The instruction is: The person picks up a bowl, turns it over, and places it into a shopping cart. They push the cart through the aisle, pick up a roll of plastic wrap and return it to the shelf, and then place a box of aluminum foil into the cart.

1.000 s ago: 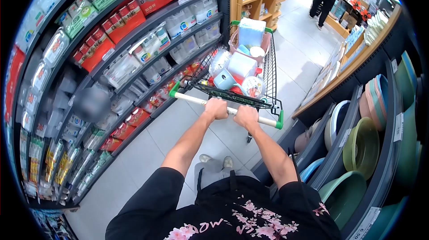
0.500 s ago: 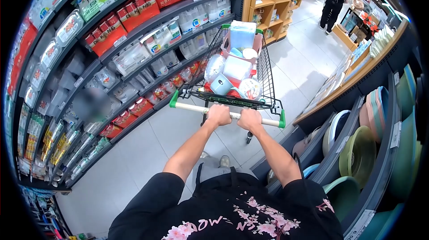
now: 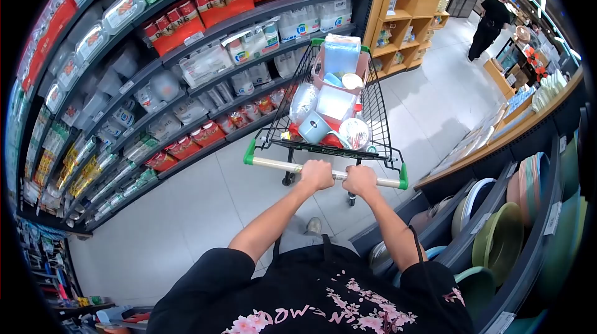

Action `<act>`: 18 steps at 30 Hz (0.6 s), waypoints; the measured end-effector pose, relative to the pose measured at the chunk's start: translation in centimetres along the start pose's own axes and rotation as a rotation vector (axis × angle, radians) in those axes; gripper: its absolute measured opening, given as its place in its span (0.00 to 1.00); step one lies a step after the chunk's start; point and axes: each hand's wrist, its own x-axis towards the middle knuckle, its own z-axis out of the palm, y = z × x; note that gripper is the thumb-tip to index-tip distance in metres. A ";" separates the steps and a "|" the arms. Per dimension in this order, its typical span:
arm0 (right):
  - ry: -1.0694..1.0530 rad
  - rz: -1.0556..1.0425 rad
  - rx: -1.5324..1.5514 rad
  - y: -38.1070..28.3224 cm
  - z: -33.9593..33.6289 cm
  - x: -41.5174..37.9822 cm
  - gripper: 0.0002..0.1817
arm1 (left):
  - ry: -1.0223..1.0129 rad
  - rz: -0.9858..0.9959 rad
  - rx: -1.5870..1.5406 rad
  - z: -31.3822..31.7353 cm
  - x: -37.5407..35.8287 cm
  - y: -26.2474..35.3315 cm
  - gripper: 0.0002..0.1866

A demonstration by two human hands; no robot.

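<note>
L hand [image 3: 318, 175] and R hand [image 3: 360, 181] holding handle [image 3: 273, 163], each grip wrapping round it, shopping cart [image 3: 377, 107] standing just ahead on floor [image 3: 193, 222], carrying pink basket [image 3: 318, 72], blue container [image 3: 311, 131], etc., pkgd. goods [image 3: 255, 42] lining shelves [image 3: 280, 6] at L, basins [image 3: 497, 244] sitting in racks [image 3: 540, 244] at R

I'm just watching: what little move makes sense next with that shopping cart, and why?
Probably a gentle push forward, easing the cart slightly right. The left hand and right hand both grip its handle, its far left side looks close to the packed shelf, and open floor shows to its right.
</note>
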 end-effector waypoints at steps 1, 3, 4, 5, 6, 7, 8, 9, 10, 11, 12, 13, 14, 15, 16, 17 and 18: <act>0.001 -0.008 -0.007 0.0 0.1 0.0 0.14 | -0.001 -0.009 -0.015 0.1 -0.4 0.0 0.14; -0.012 -0.010 -0.001 -1.3 0.2 -0.3 0.14 | -0.019 -0.024 -0.026 -0.2 -1.5 -0.7 0.14; -0.016 -0.019 -0.002 -1.5 0.4 -0.5 0.14 | -0.008 -0.030 -0.027 -0.1 -1.9 -0.8 0.14; -0.019 -0.026 -0.007 -1.7 0.5 -0.6 0.14 | 0.007 -0.033 -0.026 -0.1 -2.1 -0.9 0.14; -0.021 -0.032 -0.011 -1.8 0.5 -0.9 0.14 | 0.012 -0.036 -0.025 -0.2 -2.5 -0.8 0.14; -0.017 -0.034 -0.011 -1.9 0.5 -1.1 0.14 | -0.004 -0.046 -0.029 -0.2 -3.1 -0.7 0.13; -0.030 -0.044 -0.012 -2.1 0.5 -1.4 0.14 | -0.020 -0.055 -0.033 -0.3 -3.6 -0.7 0.13; -0.042 -0.054 -0.012 -2.4 0.6 -1.6 0.14 | -0.017 -0.057 -0.029 -0.4 -4.0 -0.7 0.13; -0.042 -0.053 -0.012 -3.0 0.5 -1.7 0.14 | -0.026 -0.063 -0.043 -0.8 -4.5 -1.0 0.13; -0.037 -0.063 -0.008 -3.1 0.7 -1.9 0.14 | -0.033 -0.073 -0.053 -0.8 -4.9 -1.0 0.13; -0.033 -0.073 -0.004 -3.2 0.9 -2.1 0.14 | -0.030 -0.078 -0.047 -0.6 -5.3 -1.0 0.13; -0.033 -0.079 -0.001 -3.3 1.1 -2.2 0.14 | -0.030 -0.084 -0.044 -0.5 -5.6 -1.0 0.13; -0.040 -0.090 0.001 -3.4 1.4 -2.4 0.14 | -0.031 -0.097 -0.046 -0.3 -6.0 -1.0 0.13; -0.047 -0.100 0.003 -3.6 1.5 -2.5 0.14 | -0.032 -0.110 -0.048 -0.2 -6.3 -1.0 0.13; -0.047 -0.105 0.008 -3.7 1.6 -2.7 0.14 | -0.032 -0.115 -0.043 -0.1 -6.7 -1.0 0.13; -0.047 -0.109 0.003 -4.7 1.3 -2.8 0.14 | -0.035 -0.122 -0.058 -0.6 -7.2 -1.6 0.13; -0.043 -0.119 0.004 -4.8 1.4 -3.0 0.14 | -0.035 -0.135 -0.066 -0.4 -7.5 -1.7 0.13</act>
